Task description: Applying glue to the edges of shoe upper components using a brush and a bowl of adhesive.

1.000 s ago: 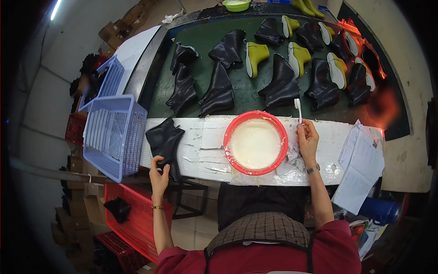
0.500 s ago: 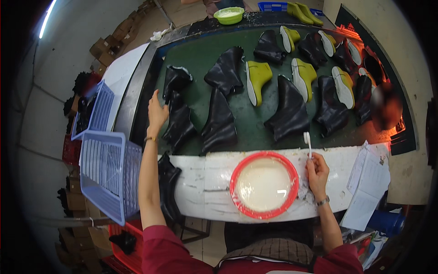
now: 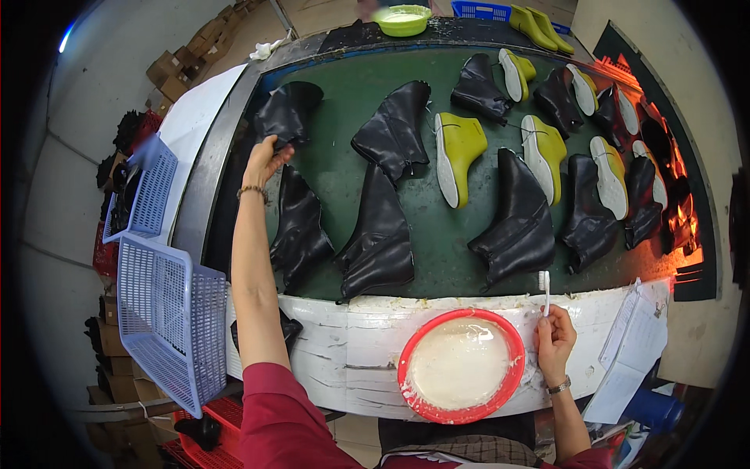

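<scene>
My left hand (image 3: 268, 162) reaches to the far left of the green belt (image 3: 324, 187). Its fingers are closed on the lower edge of a black boot upper (image 3: 291, 112). Upright in my right hand (image 3: 555, 341) is a white toothbrush (image 3: 545, 288), bristles at the top. Left of that hand, on the white front ledge, stands a red-rimmed basin (image 3: 405, 367) of creamy white liquid. More black boot uppers (image 3: 379, 234) lie flat on the belt. Another black upper (image 3: 291, 330) lies on the ledge, partly hidden by my left forearm.
Yellow-green lasts with pale soles (image 3: 465, 152) lie among the uppers to the right, near an orange-glowing heater opening (image 3: 683, 211). Blue plastic baskets (image 3: 156, 305) stand at the left. A green bowl (image 3: 405, 30) sits at the far edge. Papers (image 3: 629, 352) hang at the right.
My left hand has moved farther away and taken hold of the far-left black boot upper, which is shifted and turned. The toothbrush stays in my right hand. The view has shifted slightly.
</scene>
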`<control>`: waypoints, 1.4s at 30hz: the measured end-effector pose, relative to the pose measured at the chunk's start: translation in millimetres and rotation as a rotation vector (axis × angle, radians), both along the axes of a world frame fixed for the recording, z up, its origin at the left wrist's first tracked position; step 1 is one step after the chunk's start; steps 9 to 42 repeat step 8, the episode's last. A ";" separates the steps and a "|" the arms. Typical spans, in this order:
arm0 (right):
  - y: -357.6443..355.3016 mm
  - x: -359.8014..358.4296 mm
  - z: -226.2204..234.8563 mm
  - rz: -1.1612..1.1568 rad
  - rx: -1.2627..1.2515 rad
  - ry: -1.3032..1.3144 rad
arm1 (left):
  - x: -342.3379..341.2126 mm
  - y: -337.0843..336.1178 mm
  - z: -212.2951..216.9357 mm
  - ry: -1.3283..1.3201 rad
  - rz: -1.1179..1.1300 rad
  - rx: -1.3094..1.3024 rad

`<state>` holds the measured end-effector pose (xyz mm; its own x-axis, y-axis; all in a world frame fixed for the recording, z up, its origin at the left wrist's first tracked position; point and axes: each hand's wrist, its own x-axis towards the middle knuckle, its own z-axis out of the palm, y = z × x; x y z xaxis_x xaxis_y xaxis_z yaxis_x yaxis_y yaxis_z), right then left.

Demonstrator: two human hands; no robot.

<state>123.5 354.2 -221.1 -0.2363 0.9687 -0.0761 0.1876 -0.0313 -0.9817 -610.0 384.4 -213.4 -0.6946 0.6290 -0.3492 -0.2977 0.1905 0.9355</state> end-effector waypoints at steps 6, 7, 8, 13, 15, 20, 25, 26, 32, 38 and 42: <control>-1.0 -5.8 -0.8 0.038 0.018 0.015 | 1.0 -4.5 -4.9 0.786 -0.144 -0.907; -1.0 -8.2 -0.6 0.043 0.019 0.023 | 0.6 -13.2 2.0 0.853 -0.071 -0.903; -0.1 -5.8 0.8 0.036 0.023 0.012 | 8.5 -13.9 6.5 0.908 -0.016 -0.888; -0.1 -5.8 0.8 0.036 0.023 0.012 | 8.5 -13.9 6.5 0.908 -0.016 -0.888; -0.1 -5.8 0.8 0.036 0.023 0.012 | 8.5 -13.9 6.5 0.908 -0.016 -0.888; -0.1 -5.8 0.8 0.036 0.023 0.012 | 8.5 -13.9 6.5 0.908 -0.016 -0.888; -0.1 -5.8 0.8 0.036 0.023 0.012 | 8.5 -13.9 6.5 0.908 -0.016 -0.888; -0.1 -5.8 0.8 0.036 0.023 0.012 | 8.5 -13.9 6.5 0.908 -0.016 -0.888; -0.1 -5.8 0.8 0.036 0.023 0.012 | 8.5 -13.9 6.5 0.908 -0.016 -0.888; -0.1 -5.8 0.8 0.036 0.023 0.012 | 8.5 -13.9 6.5 0.908 -0.016 -0.888; -0.1 -5.8 0.8 0.036 0.023 0.012 | 8.5 -13.9 6.5 0.908 -0.016 -0.888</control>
